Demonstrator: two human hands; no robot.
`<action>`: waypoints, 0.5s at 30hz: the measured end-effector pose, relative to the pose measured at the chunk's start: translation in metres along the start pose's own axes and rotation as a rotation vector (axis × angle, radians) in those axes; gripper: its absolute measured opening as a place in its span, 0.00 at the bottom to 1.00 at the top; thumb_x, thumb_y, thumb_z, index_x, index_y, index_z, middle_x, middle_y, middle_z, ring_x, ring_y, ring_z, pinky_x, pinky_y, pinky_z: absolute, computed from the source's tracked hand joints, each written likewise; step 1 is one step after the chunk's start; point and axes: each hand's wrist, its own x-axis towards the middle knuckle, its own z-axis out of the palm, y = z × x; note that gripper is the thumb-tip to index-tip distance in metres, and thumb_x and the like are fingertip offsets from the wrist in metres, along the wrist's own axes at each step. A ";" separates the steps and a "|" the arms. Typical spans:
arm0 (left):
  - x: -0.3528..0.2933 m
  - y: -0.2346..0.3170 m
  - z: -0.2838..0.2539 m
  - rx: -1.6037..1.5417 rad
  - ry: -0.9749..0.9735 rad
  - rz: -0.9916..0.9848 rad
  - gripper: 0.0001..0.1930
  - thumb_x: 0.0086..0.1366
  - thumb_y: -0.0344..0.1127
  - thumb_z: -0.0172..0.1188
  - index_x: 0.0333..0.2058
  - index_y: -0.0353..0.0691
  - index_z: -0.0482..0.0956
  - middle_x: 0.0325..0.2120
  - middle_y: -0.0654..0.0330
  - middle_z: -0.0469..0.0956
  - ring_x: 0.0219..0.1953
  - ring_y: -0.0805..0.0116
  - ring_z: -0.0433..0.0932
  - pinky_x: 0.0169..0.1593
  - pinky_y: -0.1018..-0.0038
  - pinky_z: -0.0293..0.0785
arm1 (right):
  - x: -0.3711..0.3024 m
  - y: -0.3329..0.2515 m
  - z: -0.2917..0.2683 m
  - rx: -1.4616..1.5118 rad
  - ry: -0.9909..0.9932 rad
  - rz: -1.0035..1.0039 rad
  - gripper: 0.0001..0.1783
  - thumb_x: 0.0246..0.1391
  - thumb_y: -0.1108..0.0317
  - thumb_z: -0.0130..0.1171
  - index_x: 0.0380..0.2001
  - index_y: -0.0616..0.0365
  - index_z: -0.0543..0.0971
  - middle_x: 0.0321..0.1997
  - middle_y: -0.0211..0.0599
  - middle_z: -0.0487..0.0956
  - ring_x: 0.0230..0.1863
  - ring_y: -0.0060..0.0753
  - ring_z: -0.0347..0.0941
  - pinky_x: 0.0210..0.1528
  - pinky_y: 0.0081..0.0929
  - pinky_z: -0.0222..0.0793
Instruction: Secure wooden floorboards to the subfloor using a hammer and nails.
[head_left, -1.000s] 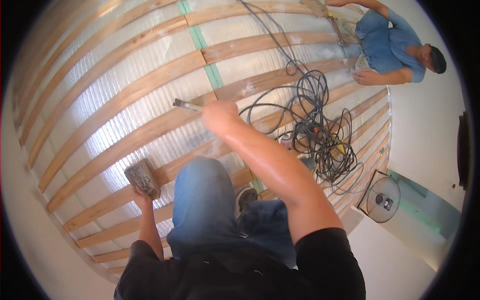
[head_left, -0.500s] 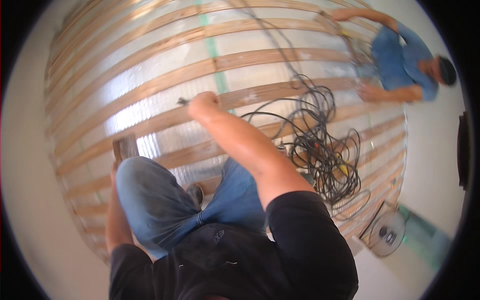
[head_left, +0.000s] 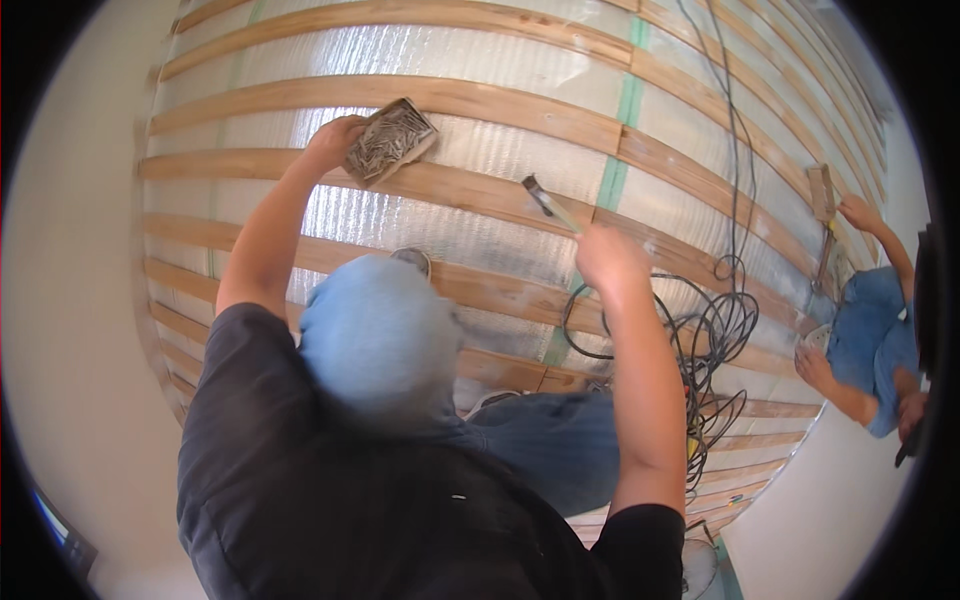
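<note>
My left hand [head_left: 333, 142] is closed on the near-left side of an open-topped box of nails [head_left: 395, 142], which is tilted so the loose nails inside show. The box is over two wooden battens [head_left: 450, 186]; I cannot tell whether it rests on them. My right hand [head_left: 612, 258] is wrapped round the pale handle of a hammer [head_left: 545, 198]. The hammer's dark head points away to the left, above a batten and apart from the box.
Rows of battens lie over silvery foil sheeting [head_left: 480, 150] joined with green tape [head_left: 613, 180]. Tangled black cables [head_left: 700, 330] lie right of my right forearm. A co-worker in blue [head_left: 870, 310] crouches at the right, one hand near another box [head_left: 822, 192].
My left hand has come up from beside my knee and forward with the box. My right hand and hammer have shifted rightward in view. The view has turned, and the co-worker appears further right.
</note>
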 end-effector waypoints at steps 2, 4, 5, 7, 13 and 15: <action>0.006 0.005 0.004 0.099 0.104 0.003 0.17 0.73 0.42 0.56 0.53 0.41 0.82 0.50 0.46 0.82 0.53 0.45 0.80 0.57 0.55 0.76 | -0.005 -0.001 -0.003 0.009 -0.028 0.011 0.24 0.74 0.52 0.44 0.49 0.60 0.82 0.52 0.54 0.84 0.55 0.59 0.80 0.56 0.56 0.74; 0.012 0.015 0.005 0.203 0.202 0.023 0.16 0.72 0.40 0.57 0.53 0.42 0.82 0.49 0.47 0.82 0.52 0.46 0.81 0.57 0.56 0.77 | -0.012 -0.003 -0.001 0.026 0.005 0.021 0.24 0.74 0.51 0.44 0.47 0.61 0.80 0.48 0.57 0.84 0.52 0.63 0.80 0.54 0.58 0.74; 0.018 0.029 0.005 0.250 0.249 0.043 0.15 0.71 0.38 0.58 0.53 0.42 0.82 0.48 0.47 0.83 0.51 0.47 0.81 0.56 0.56 0.77 | -0.015 -0.002 0.003 0.030 -0.005 0.032 0.24 0.74 0.51 0.44 0.47 0.61 0.80 0.48 0.57 0.84 0.52 0.63 0.80 0.54 0.58 0.74; 0.028 0.066 -0.006 0.220 0.213 -0.011 0.13 0.71 0.37 0.59 0.50 0.42 0.84 0.47 0.47 0.83 0.50 0.46 0.83 0.53 0.55 0.79 | -0.021 0.002 0.007 0.055 -0.010 0.105 0.24 0.75 0.51 0.45 0.46 0.63 0.78 0.44 0.61 0.84 0.50 0.65 0.80 0.52 0.59 0.74; 0.030 0.062 -0.006 0.607 -0.172 -0.141 0.11 0.73 0.37 0.55 0.37 0.41 0.86 0.35 0.47 0.87 0.38 0.47 0.88 0.44 0.56 0.85 | -0.022 -0.016 0.021 0.098 -0.013 0.166 0.23 0.76 0.53 0.44 0.45 0.64 0.76 0.40 0.65 0.83 0.45 0.70 0.80 0.49 0.61 0.73; 0.031 0.031 0.013 0.657 -0.150 -0.094 0.11 0.72 0.34 0.53 0.37 0.41 0.85 0.34 0.47 0.87 0.37 0.48 0.89 0.40 0.55 0.86 | -0.017 -0.022 0.027 0.102 0.003 0.168 0.23 0.76 0.53 0.43 0.44 0.65 0.76 0.39 0.65 0.83 0.45 0.71 0.80 0.48 0.61 0.73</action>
